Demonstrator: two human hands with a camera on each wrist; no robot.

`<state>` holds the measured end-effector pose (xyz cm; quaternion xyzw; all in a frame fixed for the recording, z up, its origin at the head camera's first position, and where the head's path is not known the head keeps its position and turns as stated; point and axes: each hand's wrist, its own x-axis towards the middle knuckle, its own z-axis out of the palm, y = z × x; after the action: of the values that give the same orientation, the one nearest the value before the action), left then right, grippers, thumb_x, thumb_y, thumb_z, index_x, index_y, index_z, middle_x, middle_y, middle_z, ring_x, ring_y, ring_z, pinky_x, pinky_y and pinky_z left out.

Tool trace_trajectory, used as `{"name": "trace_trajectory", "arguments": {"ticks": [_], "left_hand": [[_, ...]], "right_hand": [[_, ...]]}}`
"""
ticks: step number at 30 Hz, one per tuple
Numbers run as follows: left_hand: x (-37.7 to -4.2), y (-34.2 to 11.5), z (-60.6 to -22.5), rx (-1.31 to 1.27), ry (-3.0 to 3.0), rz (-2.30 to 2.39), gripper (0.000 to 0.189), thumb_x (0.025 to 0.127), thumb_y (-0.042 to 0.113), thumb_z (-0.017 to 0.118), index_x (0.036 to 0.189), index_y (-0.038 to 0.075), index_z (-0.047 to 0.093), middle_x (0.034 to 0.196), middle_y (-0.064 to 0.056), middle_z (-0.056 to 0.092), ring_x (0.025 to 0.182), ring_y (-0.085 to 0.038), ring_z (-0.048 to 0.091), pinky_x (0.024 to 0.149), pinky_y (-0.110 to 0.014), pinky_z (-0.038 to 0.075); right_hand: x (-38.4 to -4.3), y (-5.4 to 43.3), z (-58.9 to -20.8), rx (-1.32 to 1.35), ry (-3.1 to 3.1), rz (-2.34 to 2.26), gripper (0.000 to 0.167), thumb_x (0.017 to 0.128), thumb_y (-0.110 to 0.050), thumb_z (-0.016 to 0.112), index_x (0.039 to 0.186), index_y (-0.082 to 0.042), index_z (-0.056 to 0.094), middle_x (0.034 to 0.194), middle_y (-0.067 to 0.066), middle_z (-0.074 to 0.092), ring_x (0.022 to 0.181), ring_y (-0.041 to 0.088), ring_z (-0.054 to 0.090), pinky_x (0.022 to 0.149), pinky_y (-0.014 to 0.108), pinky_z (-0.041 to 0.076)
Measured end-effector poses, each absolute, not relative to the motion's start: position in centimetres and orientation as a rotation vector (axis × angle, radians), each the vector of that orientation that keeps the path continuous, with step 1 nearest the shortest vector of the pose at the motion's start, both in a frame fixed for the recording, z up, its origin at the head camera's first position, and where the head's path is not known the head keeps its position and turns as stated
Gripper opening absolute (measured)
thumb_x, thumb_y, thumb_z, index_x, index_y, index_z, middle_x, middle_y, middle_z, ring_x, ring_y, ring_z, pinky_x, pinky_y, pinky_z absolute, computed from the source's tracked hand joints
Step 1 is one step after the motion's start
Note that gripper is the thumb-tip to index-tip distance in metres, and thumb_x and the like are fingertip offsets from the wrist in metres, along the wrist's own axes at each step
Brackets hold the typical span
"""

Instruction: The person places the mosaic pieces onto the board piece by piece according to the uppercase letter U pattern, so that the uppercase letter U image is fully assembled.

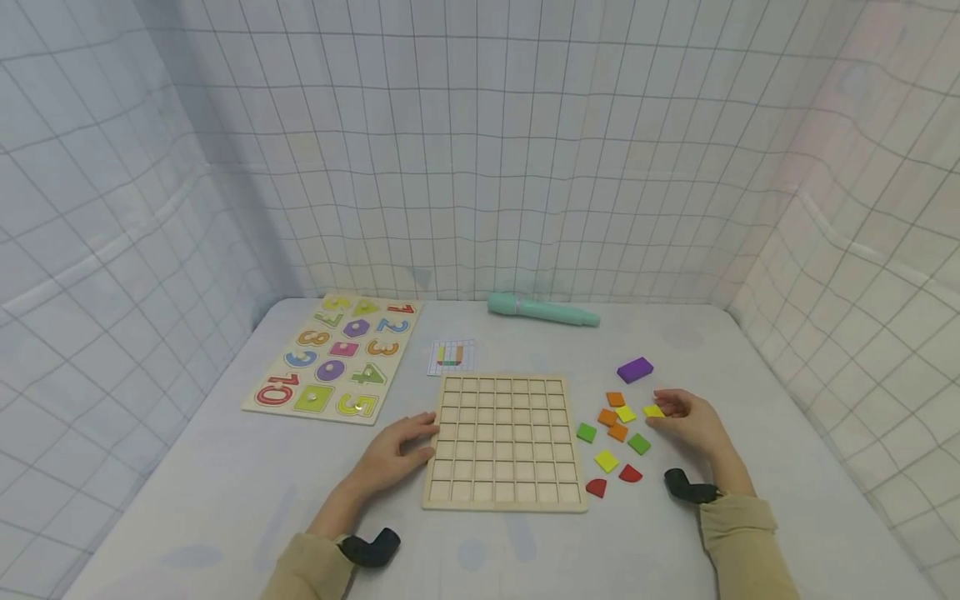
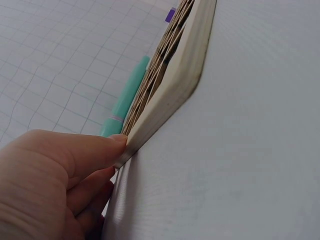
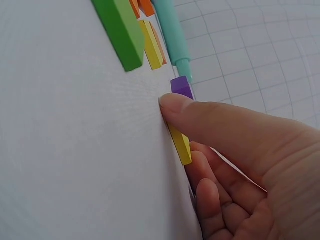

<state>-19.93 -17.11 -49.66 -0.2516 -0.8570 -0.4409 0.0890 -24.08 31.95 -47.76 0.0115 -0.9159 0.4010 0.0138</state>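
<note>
My left hand [image 1: 392, 454] rests at the left edge of a wooden grid board [image 1: 505, 506], thumb and fingertips touching its side. In the left wrist view the thumb [image 2: 95, 150] meets the board's pale rim [image 2: 170, 90]. My right hand [image 1: 693, 421] pinches a yellow square tile [image 1: 653, 411] at the right of the loose tiles. The right wrist view has the thumb [image 3: 200, 115] over part of this tile [image 3: 182, 145], with curled fingers beyond it. Between board and hand lie orange tiles [image 1: 615, 399], yellow tiles [image 1: 606, 461], green tiles [image 1: 639, 443] and red quarter-round tiles [image 1: 631, 473].
A purple block [image 1: 635, 370] lies behind the loose tiles. At the back is a teal microphone-shaped stick [image 1: 543, 310]. A small pattern card [image 1: 452, 357] lies behind the board. A number and shape puzzle board [image 1: 333, 358] sits at the left. Grid-patterned curtains [image 1: 480, 167] enclose the table.
</note>
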Motion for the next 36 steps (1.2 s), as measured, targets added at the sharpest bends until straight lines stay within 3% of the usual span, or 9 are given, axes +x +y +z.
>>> {"name": "trace_trajectory", "arguments": {"ticks": [7, 15, 28, 36], "left_hand": [[-19.93, -17.09, -49.53, -0.695, -2.613, -1.351, 0.034, 0.083, 0.011, 0.069, 0.115, 0.001, 0.065, 0.132, -0.015, 0.054, 0.126, -0.033, 0.045, 0.111, -0.044, 0.025], [-19.98, -17.20, -49.47, -0.648, -2.686, -1.366, 0.035, 0.084, 0.012, 0.069, 0.118, 0.003, 0.064, 0.135, -0.010, 0.052, 0.130, -0.028, 0.042, 0.113, -0.038, 0.022], [-20.03, -17.27, -49.47, -0.676, -2.673, -1.360, 0.034, 0.085, 0.014, 0.068, 0.117, 0.003, 0.064, 0.135, -0.011, 0.052, 0.129, -0.029, 0.043, 0.113, -0.039, 0.022], [-20.08, -17.33, -49.45, -0.752, -2.624, -1.347, 0.033, 0.085, 0.012, 0.068, 0.116, 0.000, 0.064, 0.132, -0.015, 0.054, 0.126, -0.033, 0.045, 0.111, -0.046, 0.026]], "right_hand": [[-24.04, 31.89, -47.57, -0.004, -2.850, 1.250, 0.057, 0.077, -0.027, 0.078, 0.121, 0.003, 0.057, 0.106, 0.016, 0.063, 0.094, 0.025, 0.057, 0.079, 0.032, 0.048], [-23.99, 31.88, -47.72, -0.085, -2.888, 1.228, 0.056, 0.077, -0.034, 0.077, 0.117, 0.001, 0.059, 0.101, 0.011, 0.062, 0.092, 0.024, 0.055, 0.076, 0.032, 0.046], [-24.03, 32.34, -47.95, 0.004, -2.858, 1.173, 0.041, 0.080, -0.026, 0.075, 0.110, -0.001, 0.063, 0.097, 0.011, 0.065, 0.087, 0.021, 0.058, 0.072, 0.027, 0.047], [-23.89, 32.17, -47.79, -0.003, -2.882, 1.144, 0.039, 0.081, -0.025, 0.073, 0.110, 0.000, 0.062, 0.099, 0.011, 0.064, 0.089, 0.024, 0.057, 0.075, 0.033, 0.048]]}}
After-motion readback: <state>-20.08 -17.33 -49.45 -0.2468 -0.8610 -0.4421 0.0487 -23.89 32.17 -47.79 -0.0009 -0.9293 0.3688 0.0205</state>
